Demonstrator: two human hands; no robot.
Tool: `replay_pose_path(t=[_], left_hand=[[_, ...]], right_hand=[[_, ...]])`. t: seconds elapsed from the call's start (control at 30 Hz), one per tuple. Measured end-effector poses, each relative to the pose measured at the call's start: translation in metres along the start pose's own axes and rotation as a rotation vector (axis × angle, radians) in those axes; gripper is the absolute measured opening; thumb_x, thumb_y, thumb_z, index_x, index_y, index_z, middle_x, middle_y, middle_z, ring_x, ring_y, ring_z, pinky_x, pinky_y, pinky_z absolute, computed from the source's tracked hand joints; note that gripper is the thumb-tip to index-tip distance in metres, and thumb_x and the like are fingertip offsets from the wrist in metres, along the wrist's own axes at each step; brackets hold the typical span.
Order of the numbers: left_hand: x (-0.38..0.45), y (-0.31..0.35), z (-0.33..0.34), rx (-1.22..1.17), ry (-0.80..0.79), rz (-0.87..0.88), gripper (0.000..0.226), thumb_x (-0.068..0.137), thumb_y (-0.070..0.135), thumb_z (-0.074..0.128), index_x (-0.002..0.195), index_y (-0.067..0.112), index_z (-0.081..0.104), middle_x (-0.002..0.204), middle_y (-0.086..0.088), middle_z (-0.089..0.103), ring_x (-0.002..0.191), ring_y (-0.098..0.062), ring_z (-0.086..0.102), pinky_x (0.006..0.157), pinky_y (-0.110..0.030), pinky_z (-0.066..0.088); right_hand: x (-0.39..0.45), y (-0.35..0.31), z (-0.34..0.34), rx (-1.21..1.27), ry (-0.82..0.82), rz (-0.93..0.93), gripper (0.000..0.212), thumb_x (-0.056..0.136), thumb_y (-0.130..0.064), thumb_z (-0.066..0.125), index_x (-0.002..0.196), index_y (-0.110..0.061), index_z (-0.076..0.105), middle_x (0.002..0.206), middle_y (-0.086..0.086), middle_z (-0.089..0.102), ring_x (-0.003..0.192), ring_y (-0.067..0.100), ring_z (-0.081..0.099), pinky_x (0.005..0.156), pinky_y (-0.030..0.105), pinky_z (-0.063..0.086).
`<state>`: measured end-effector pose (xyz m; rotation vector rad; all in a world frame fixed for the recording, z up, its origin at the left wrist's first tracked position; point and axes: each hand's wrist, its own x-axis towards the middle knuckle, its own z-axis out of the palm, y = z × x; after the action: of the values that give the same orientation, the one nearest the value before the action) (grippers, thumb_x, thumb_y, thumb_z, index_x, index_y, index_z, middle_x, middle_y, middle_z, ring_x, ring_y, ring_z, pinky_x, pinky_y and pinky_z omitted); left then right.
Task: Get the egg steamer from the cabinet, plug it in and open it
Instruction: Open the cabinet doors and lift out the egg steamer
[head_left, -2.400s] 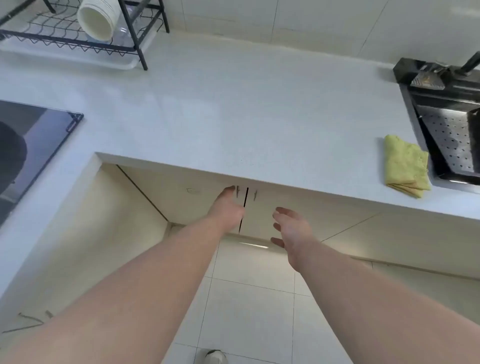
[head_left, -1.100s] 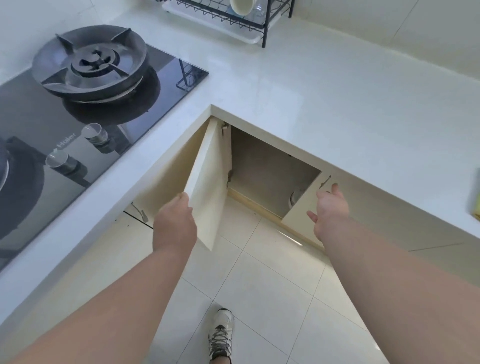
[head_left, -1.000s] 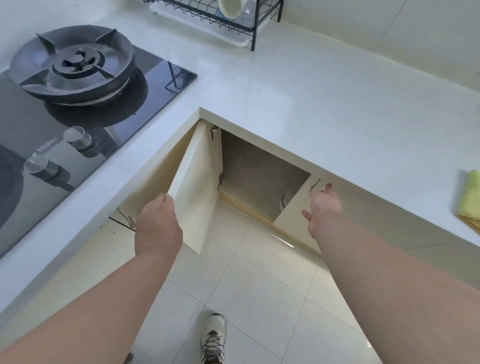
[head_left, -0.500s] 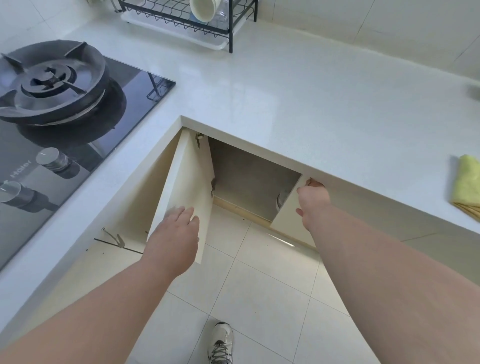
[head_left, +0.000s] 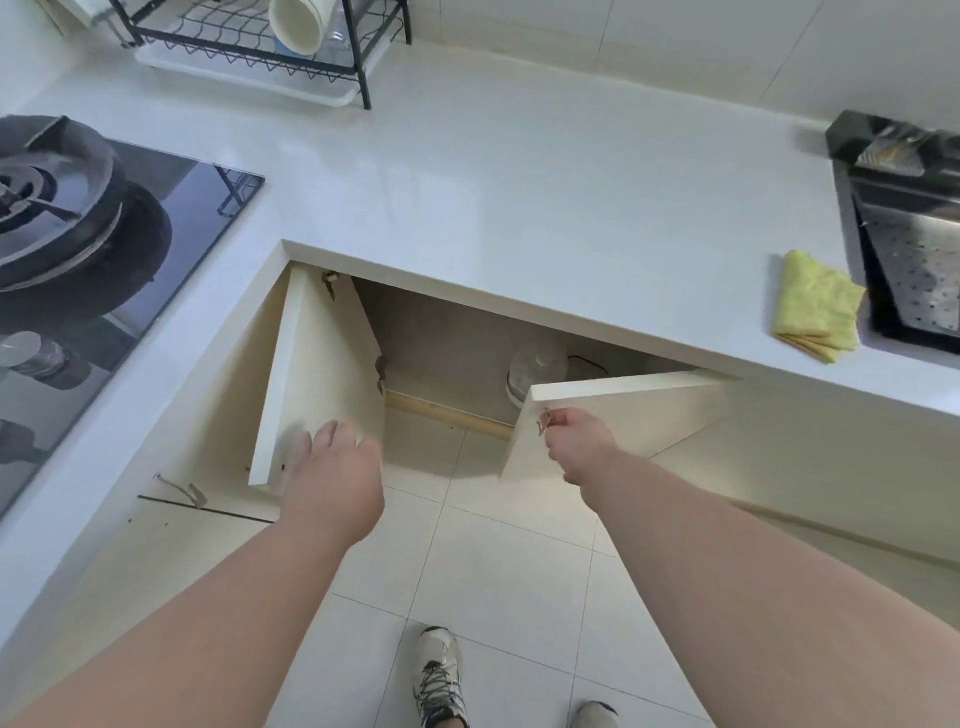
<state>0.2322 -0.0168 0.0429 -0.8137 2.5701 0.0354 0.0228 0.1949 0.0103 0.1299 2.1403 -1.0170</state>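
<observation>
Under smooth white counter (head_left: 519, 208), right hand (head_left: 576, 441) pinches metal handle (head_left: 544, 421); left hand (head_left: 332, 478) spread.

Under the pale stone countertop (head_left: 519, 187), a corner cabinet (head_left: 452, 338) with both flat cream doors swung outward: left door (head_left: 317, 374) beside the left hand (head_left: 332, 483), right door (head_left: 613, 415) held at its small metal handle (head_left: 544, 420) by the right hand (head_left: 579, 441). Inside, toward the right rear, a rounded white egg steamer (head_left: 535, 366). On top: black glass gas hob (head_left: 78, 249) far left, black wire dish rack (head_left: 249, 47) behind, folded yellow cloth (head_left: 815, 306) just beside the steel sink (head_left: 909, 249) at right.
</observation>
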Motion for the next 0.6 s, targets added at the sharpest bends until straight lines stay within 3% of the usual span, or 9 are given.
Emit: replay_pose_path(t=[0.13, 0.27, 0.33, 0.43, 0.47, 0.53, 0.6], left_hand=[[-0.005, 0.031, -0.012, -0.016, -0.018, 0.01, 0.036, 0.1, 0.013, 0.043, 0.132, 0.018, 0.059, 0.17, -0.016, 0.031, 0.16, -0.036, 0.021, 0.13, -0.058, 0.016], [-0.007, 0.063, -0.017, -0.053, -0.034, 0.043, 0.033, 0.108, 0.026, 0.043, 0.137, 0.019, 0.057, 0.172, -0.015, 0.028, 0.161, -0.035, 0.018, 0.13, -0.059, 0.015], [-0.008, 0.08, -0.019, -0.047, -0.047, 0.074, 0.035, 0.109, 0.029, 0.041, 0.139, 0.02, 0.056, 0.173, -0.014, 0.025, 0.162, -0.034, 0.016, 0.13, -0.059, 0.015], [-0.01, 0.1, -0.023, -0.035, -0.063, 0.086, 0.038, 0.109, 0.033, 0.041, 0.143, 0.021, 0.054, 0.175, -0.013, 0.023, 0.163, -0.034, 0.014, 0.129, -0.059, 0.016], [-0.01, 0.103, -0.025, -0.031, -0.068, 0.08, 0.04, 0.109, 0.035, 0.041, 0.144, 0.021, 0.054, 0.175, -0.013, 0.023, 0.163, -0.033, 0.014, 0.129, -0.058, 0.016], [-0.01, 0.118, -0.028, -0.018, -0.065, 0.098, 0.044, 0.108, 0.039, 0.042, 0.148, 0.022, 0.052, 0.176, -0.013, 0.022, 0.163, -0.033, 0.014, 0.129, -0.058, 0.017], [-0.011, 0.13, -0.031, -0.013, -0.061, 0.117, 0.047, 0.108, 0.042, 0.042, 0.15, 0.023, 0.051, 0.177, -0.013, 0.02, 0.163, -0.033, 0.014, 0.129, -0.058, 0.017]], right_hand=[[-0.024, 0.029, -0.023, -0.081, -0.073, -0.023, 0.028, 0.099, -0.015, 0.05, 0.11, -0.025, 0.074, 0.09, -0.004, 0.062, 0.082, 0.019, 0.057, 0.058, 0.027, 0.039], [-0.049, 0.058, -0.055, -0.225, -0.131, -0.025, 0.037, 0.096, -0.007, 0.046, 0.084, -0.028, 0.073, 0.08, -0.005, 0.063, 0.071, 0.015, 0.053, 0.059, 0.026, 0.041], [-0.06, 0.076, -0.08, -0.301, -0.206, 0.006, 0.038, 0.095, -0.01, 0.047, 0.083, -0.028, 0.078, 0.09, 0.0, 0.071, 0.077, 0.018, 0.056, 0.067, 0.027, 0.046], [-0.073, 0.1, -0.12, -0.394, -0.331, 0.056, 0.039, 0.094, -0.011, 0.049, 0.1, -0.024, 0.085, 0.117, -0.004, 0.077, 0.098, 0.018, 0.066, 0.085, 0.03, 0.052], [-0.076, 0.107, -0.13, -0.429, -0.36, 0.085, 0.04, 0.094, -0.01, 0.049, 0.097, -0.027, 0.085, 0.114, -0.008, 0.076, 0.092, 0.017, 0.065, 0.079, 0.028, 0.052], [-0.084, 0.123, -0.155, -0.478, -0.368, 0.155, 0.041, 0.091, -0.009, 0.048, 0.079, -0.031, 0.081, 0.095, -0.01, 0.069, 0.067, 0.018, 0.047, 0.06, 0.025, 0.04], [-0.089, 0.138, -0.175, -0.524, -0.363, 0.215, 0.04, 0.087, -0.009, 0.048, 0.068, -0.03, 0.076, 0.086, -0.005, 0.06, 0.068, 0.021, 0.039, 0.062, 0.028, 0.038]])
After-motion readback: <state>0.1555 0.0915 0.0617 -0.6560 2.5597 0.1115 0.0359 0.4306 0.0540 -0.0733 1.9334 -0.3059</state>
